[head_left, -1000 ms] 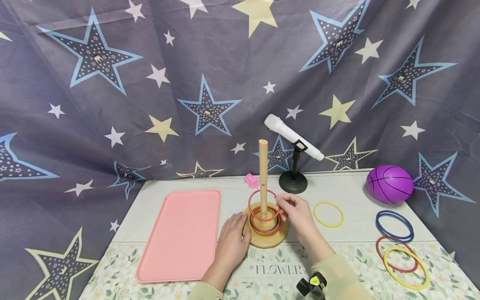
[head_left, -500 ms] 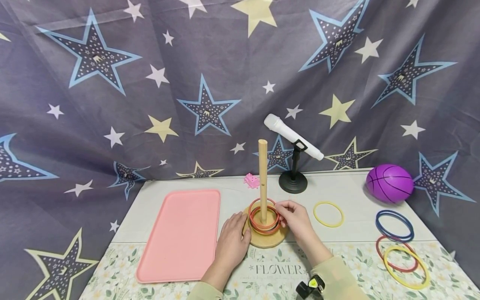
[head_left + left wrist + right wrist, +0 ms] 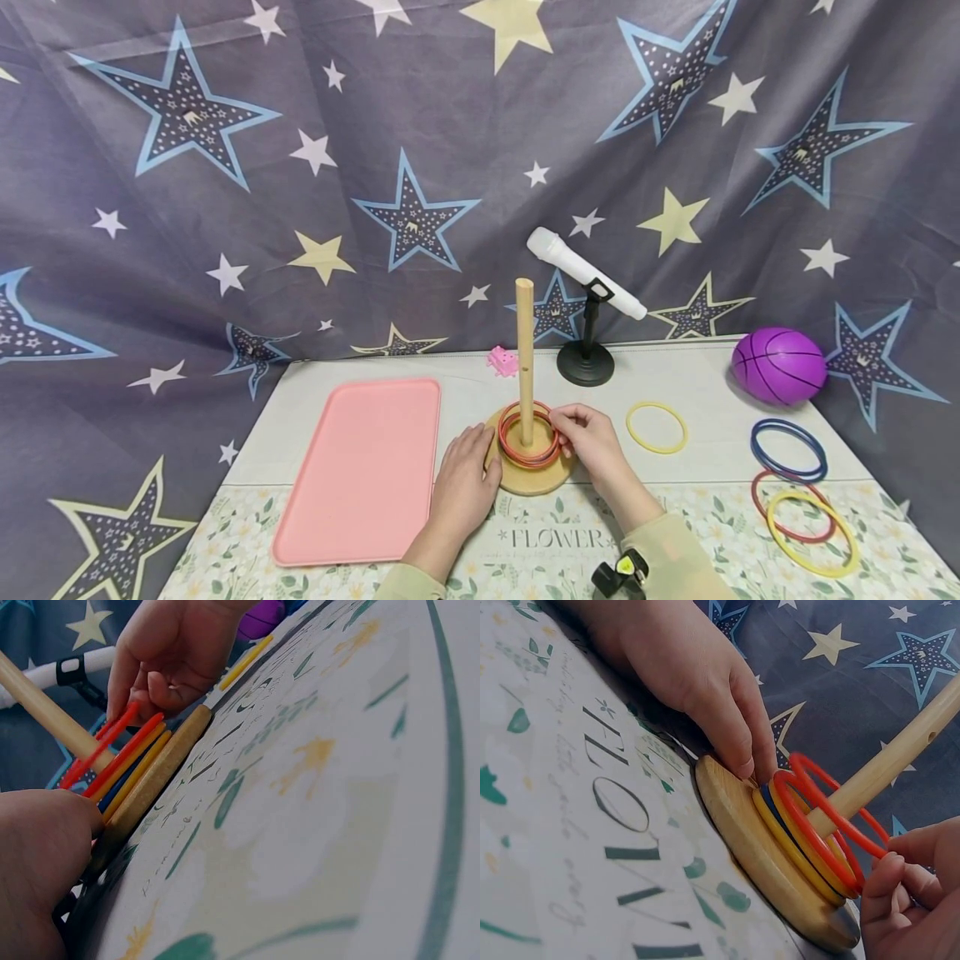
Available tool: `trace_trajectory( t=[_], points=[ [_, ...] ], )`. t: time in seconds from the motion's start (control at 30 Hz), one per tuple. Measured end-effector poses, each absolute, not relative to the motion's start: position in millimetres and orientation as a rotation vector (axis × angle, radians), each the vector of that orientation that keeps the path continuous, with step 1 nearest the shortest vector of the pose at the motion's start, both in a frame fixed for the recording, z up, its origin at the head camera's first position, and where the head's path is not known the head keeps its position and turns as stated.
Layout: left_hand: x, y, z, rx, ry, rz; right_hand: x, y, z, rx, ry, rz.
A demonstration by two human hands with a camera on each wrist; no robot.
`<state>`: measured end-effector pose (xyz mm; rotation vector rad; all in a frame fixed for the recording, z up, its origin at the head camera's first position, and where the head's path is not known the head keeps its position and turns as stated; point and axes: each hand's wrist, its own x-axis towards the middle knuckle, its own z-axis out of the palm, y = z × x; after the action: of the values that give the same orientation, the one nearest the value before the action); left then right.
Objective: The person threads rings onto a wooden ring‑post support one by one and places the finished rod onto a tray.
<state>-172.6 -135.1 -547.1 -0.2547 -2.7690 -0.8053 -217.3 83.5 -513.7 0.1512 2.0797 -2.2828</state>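
Note:
A wooden post [image 3: 525, 350] rises from a round wooden base [image 3: 528, 482]. My right hand [image 3: 597, 440] pinches the right side of a red ring [image 3: 840, 820] between thumb and fingers. This ring encircles the post low down, slightly tilted. In the right wrist view, a stack lies under it around the post: another red ring, a blue ring [image 3: 772, 809] and yellow rings [image 3: 795, 850]. My left hand [image 3: 467, 475] rests at the base's left edge, fingers extended; its fingertips are partly hidden in the left wrist view.
Left stands a pink tray [image 3: 360, 475]. Behind the post are a small pink toy [image 3: 502, 361] and a white microphone [image 3: 588, 275] on a black stand. To the right lie a yellow ring [image 3: 628, 421], blue rings [image 3: 756, 454], further red and yellow rings, and a purple ball [image 3: 778, 367].
My right hand has lowered the red ring along the post, down close to the stacked rings. My left hand has stayed at the base.

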Motion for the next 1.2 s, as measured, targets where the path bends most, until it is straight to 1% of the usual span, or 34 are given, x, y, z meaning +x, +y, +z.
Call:
trace_trajectory(
  t=[0.5,0.93,1.2],
  points=[
    [-171.7,-135.2,-546.9,-0.248,-2.780,-0.806,-213.7,84.6,-513.0,0.160,2.217,-2.203],
    [-172.1,-134.5,-547.1,-0.246,-2.783,-0.806,-218.5,86.4,-520.2,0.194,2.213,-2.207],
    [-172.7,-135.2,-547.8,-0.252,-2.782,-0.800,-218.6,95.1,-512.7,0.222,2.265,-2.206]
  ],
)
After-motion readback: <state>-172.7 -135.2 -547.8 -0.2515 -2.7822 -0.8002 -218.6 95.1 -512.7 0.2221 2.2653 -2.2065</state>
